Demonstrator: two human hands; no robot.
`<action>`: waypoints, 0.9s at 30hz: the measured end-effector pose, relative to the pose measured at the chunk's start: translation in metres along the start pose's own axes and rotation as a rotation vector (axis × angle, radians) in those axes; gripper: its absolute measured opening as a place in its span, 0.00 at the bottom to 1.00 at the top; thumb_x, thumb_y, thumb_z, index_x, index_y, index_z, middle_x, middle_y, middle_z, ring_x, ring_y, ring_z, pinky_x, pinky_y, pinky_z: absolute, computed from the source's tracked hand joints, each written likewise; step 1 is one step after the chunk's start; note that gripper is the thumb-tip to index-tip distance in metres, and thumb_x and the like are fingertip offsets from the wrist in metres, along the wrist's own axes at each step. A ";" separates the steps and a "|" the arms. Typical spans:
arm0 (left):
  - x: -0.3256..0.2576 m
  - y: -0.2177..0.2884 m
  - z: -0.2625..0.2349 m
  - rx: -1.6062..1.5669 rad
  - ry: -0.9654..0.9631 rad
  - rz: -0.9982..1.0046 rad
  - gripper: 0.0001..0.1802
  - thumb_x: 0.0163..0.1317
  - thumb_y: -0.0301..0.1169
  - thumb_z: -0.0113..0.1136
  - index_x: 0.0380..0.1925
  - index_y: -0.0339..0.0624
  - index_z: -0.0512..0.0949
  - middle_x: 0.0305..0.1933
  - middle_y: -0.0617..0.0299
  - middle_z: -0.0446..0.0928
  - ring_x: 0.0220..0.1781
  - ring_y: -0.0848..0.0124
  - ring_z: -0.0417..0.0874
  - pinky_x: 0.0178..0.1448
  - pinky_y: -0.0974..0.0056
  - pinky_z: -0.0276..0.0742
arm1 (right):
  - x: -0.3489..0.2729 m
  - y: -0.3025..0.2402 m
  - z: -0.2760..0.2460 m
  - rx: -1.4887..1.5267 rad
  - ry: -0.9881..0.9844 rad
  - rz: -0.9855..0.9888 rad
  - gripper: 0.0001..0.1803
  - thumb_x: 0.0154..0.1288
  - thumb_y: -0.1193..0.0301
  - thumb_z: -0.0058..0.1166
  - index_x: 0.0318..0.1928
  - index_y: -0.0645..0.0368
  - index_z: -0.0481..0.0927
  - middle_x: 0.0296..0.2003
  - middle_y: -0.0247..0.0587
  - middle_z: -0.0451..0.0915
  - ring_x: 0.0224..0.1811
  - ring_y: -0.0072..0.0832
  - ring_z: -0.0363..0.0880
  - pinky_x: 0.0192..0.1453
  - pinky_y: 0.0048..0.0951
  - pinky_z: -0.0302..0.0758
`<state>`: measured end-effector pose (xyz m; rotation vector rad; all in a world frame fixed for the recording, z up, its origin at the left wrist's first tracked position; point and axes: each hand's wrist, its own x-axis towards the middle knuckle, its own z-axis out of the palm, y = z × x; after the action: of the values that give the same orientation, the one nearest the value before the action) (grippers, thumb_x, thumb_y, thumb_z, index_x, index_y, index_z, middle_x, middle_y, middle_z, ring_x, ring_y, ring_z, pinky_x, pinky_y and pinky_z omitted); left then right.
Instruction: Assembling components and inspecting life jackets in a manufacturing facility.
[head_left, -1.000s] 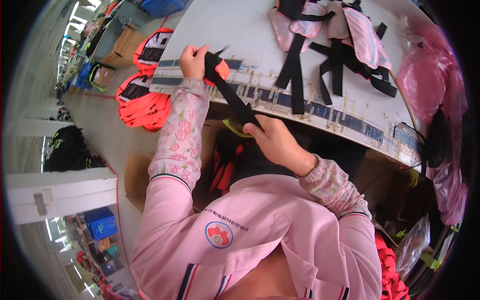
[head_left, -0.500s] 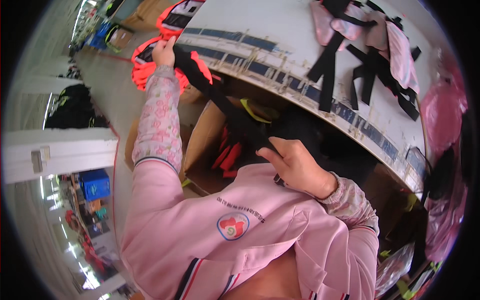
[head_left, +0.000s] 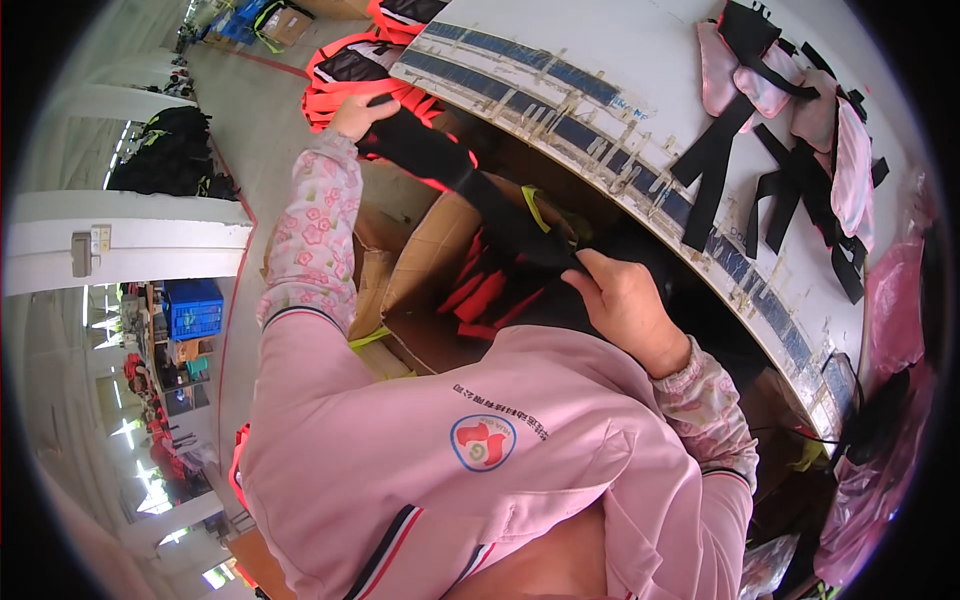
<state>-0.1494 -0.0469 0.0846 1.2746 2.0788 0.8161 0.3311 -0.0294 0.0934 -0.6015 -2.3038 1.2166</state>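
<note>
With fingers closed, the left hand (head_left: pixel 358 117) and right hand (head_left: pixel 636 308) hold a black strap (head_left: pixel 487 202) stretched between them above a cardboard box (head_left: pixel 428 252), seemingly straightening it, which calls for even tension next.

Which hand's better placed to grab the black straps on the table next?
Probably your right hand: it's nearer the black straps than your left hand. Both grip the black band.

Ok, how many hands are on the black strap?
2: the left hand grips the black strap toward the picture's upper left; the right hand pinches it farther down and right. No others show.
</note>
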 end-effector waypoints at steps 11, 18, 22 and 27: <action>-0.006 -0.016 0.014 -0.454 0.391 0.109 0.16 0.59 0.33 0.62 0.44 0.33 0.79 0.38 0.65 0.81 0.37 0.77 0.79 0.47 0.71 0.72 | -0.007 0.004 -0.006 0.658 -0.318 0.373 0.11 0.69 0.68 0.47 0.37 0.63 0.77 0.15 0.27 0.66 0.19 0.12 0.62 0.21 0.22 0.61; -0.044 -0.121 0.004 0.200 -0.040 0.016 0.19 0.65 0.39 0.52 0.49 0.36 0.76 0.48 0.63 0.77 0.51 0.74 0.74 0.58 0.66 0.67 | 0.014 0.039 0.004 0.679 -0.249 0.550 0.10 0.63 0.66 0.55 0.34 0.61 0.75 0.19 0.35 0.73 0.20 0.21 0.71 0.25 0.25 0.69; -0.080 -0.180 0.019 0.452 -0.403 -0.330 0.17 0.64 0.40 0.55 0.41 0.36 0.78 0.36 0.65 0.78 0.40 0.73 0.74 0.51 0.64 0.70 | 0.033 0.093 -0.007 0.106 0.150 0.100 0.16 0.54 0.66 0.61 0.40 0.62 0.77 0.36 0.51 0.75 0.39 0.46 0.75 0.44 0.38 0.73; -0.090 -0.166 0.060 0.340 -0.498 -0.593 0.30 0.60 0.43 0.60 0.58 0.41 0.68 0.49 0.55 0.77 0.34 0.70 0.80 0.34 0.66 0.76 | 0.080 0.165 -0.095 -0.617 0.636 0.208 0.32 0.53 0.64 0.62 0.58 0.56 0.67 0.57 0.54 0.66 0.59 0.52 0.64 0.61 0.42 0.65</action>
<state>-0.1649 -0.1763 -0.0649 0.8162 2.0413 -0.1132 0.3497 0.1617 0.0175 -1.2547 -2.0444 0.2680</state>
